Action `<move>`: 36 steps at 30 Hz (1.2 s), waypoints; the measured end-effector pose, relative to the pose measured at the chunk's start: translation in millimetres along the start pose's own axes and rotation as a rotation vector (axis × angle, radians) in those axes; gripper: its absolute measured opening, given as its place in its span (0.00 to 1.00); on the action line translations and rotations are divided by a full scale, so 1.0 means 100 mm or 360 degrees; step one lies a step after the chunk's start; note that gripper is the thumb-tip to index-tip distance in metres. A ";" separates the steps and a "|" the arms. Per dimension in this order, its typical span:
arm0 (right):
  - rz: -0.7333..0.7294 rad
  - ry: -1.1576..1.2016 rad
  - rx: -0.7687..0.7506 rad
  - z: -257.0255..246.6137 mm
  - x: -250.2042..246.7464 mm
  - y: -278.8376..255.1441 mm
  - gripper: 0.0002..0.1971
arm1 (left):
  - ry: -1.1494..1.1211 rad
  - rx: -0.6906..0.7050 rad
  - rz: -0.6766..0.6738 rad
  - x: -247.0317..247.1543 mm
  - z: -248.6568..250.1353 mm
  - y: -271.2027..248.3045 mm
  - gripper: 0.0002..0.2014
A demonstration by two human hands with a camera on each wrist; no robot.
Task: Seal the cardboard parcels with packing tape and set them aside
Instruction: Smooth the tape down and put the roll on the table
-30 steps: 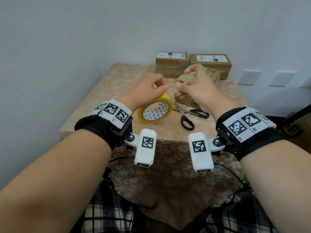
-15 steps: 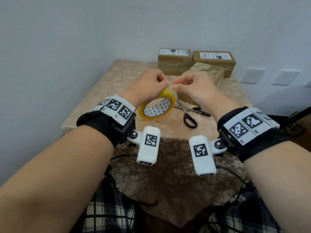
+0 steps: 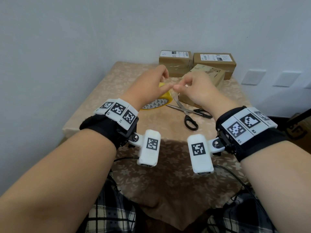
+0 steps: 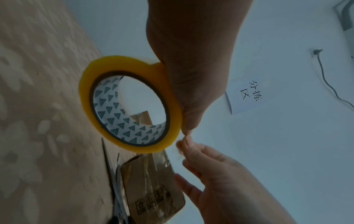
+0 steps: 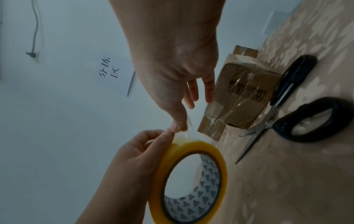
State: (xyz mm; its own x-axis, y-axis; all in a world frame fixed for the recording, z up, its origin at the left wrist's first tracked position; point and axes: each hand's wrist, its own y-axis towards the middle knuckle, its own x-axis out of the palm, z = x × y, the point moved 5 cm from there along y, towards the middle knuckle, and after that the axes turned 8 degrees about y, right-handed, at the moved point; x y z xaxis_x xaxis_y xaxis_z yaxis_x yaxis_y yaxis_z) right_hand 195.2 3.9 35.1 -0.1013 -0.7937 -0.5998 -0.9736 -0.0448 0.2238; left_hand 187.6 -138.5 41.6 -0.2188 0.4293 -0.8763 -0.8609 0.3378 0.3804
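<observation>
Hands (image 3: 171, 88) pinching tape roll (image 4: 130, 109), floral tablecloth (image 3: 168, 174), pale wall (image 3: 84, 31)

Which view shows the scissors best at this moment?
The right wrist view: the scissors lie open on the table beside the nearest parcel, both black handles and blades clear. The head view shows them smaller, partly behind the right hand. The left wrist view catches only the blades.
</observation>
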 end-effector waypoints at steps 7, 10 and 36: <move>0.0152 -0.0297 0.0054 0.32 -0.29 0.04 0.17 | 0.0398 -0.0174 0.0132 0.01 -0.43 0.02 0.25; 0.0184 -0.0366 -0.0036 0.37 -0.29 0.03 0.10 | 0.0602 -0.0138 0.0050 0.20 -0.51 -0.01 0.23; -0.0010 -0.0787 -0.0118 0.59 -0.18 0.38 0.22 | -0.1221 -0.0742 -0.0089 0.94 -0.13 0.57 0.12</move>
State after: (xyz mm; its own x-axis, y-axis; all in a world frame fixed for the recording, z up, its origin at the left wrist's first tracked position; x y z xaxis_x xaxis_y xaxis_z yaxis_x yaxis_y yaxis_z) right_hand 147.7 52.7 9.2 -0.1977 -0.4114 -0.8898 -0.9592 -0.1060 0.2621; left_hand 112.0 -89.7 -23.3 0.0525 0.9203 -0.3877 -0.9966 0.0729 0.0381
